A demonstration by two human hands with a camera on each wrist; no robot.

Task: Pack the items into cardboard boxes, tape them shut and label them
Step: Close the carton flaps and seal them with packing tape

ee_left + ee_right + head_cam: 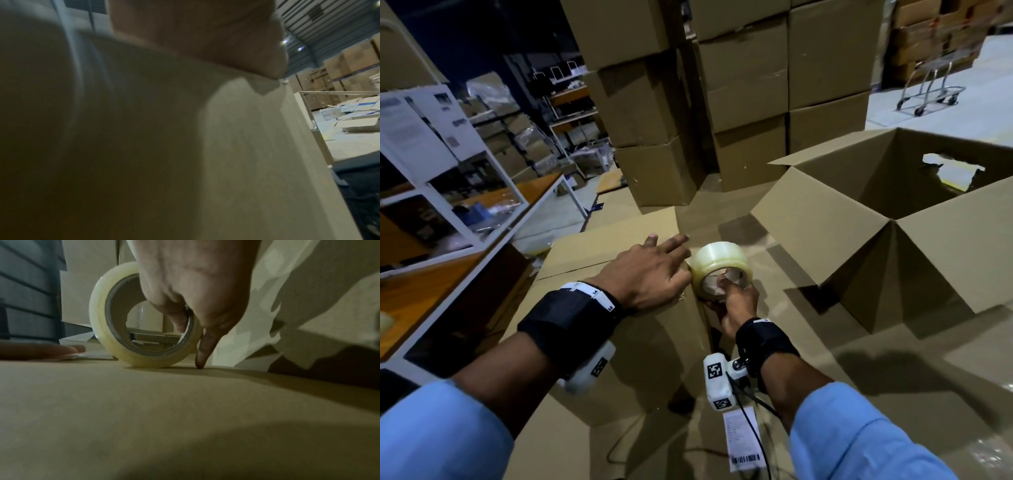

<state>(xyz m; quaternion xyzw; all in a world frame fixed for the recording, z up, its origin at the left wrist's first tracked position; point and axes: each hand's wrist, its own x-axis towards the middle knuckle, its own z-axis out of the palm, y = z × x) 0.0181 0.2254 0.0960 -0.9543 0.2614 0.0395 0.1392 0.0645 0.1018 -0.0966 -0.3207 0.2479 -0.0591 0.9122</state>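
One left hand (650, 270) lies flat on the closed cardboard box (599, 253), fingers (674, 241) spread straight over its top seam. Just right of it, one tape roll (722, 265) stands on edge at the box's right rim; the right hand (734, 301) pinches the roll through its core. Further right sits one open box (859, 222). One printed label (743, 440) lies on the floor near the person.
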